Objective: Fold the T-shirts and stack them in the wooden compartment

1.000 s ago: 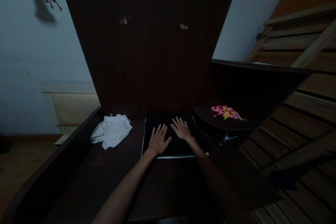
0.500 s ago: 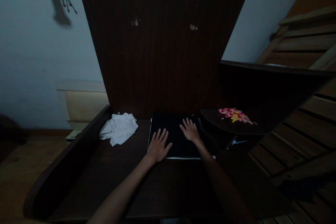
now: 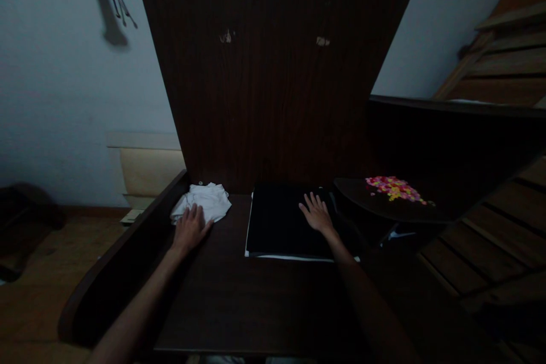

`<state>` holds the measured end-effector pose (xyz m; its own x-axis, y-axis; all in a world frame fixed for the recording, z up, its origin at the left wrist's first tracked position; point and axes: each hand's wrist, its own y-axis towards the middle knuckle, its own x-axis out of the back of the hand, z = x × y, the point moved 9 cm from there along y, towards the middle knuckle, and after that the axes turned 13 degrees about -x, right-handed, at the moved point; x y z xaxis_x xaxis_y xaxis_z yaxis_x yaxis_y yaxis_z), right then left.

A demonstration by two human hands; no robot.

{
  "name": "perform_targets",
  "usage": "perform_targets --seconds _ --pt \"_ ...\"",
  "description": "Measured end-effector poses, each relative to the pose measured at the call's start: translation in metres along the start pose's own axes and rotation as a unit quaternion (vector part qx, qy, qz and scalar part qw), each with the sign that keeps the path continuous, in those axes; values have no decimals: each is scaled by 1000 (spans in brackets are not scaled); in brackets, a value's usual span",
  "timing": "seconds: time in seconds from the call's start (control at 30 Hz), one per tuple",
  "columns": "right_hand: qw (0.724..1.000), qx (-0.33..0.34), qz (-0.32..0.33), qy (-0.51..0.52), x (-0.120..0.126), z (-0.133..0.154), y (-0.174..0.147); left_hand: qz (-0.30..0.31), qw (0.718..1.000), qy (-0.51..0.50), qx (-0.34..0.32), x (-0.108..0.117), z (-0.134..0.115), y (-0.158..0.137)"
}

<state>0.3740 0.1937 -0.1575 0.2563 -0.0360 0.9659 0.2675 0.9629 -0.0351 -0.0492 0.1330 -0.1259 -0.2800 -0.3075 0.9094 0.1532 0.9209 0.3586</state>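
A crumpled white cloth (image 3: 213,203) lies at the left rear of the dark wooden desk (image 3: 239,307). My left hand (image 3: 190,230) is at the cloth's near edge, fingers reaching onto it and not wrapped round it. To the right, a flat black rectangular pad (image 3: 277,222) with a white edge rests against the back panel. My right hand (image 3: 316,213) lies on its right half, palm down with the fingers spread. Neither hand holds anything that I can see.
Small pink, red and yellow pieces (image 3: 394,188) lie on a curved shelf (image 3: 354,193) at the right. A raised side board (image 3: 98,273) borders the desk's left. Wooden slats (image 3: 486,239) stand beyond the right side. The room is dim.
My left hand has moved left from the black pad to the white cloth. My right hand stays on the pad. The view has shifted slightly left.
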Motion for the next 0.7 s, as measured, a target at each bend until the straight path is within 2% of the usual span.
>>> perform_targets --seconds 0.07,0.17,0.3,0.33,0.4,0.47,0.53,0.6,0.7 --pt "1000 -1 0 2 1 1 -1 22 999 49 -5 4 16 -1" --pt "1000 -6 5 8 5 2 -4 28 998 57 -14 10 17 -2" --pt "999 -17 9 29 18 16 -13 -34 996 -74 29 25 8 4" --pt "999 0 4 47 23 26 -18 -53 990 -121 42 29 4 7" --pt "991 80 -2 107 33 59 -36 -85 968 -227 63 36 -6 14" --pt "964 181 24 193 37 98 -61 -110 930 -340 84 40 -20 20" --pt "918 248 97 293 34 135 -87 -127 885 -437 99 42 -37 26" --pt "877 262 151 374 31 162 -106 -134 846 -507 98 42 -56 31" --pt "848 270 163 426 30 188 -118 -125 820 -554 63 45 -82 37"
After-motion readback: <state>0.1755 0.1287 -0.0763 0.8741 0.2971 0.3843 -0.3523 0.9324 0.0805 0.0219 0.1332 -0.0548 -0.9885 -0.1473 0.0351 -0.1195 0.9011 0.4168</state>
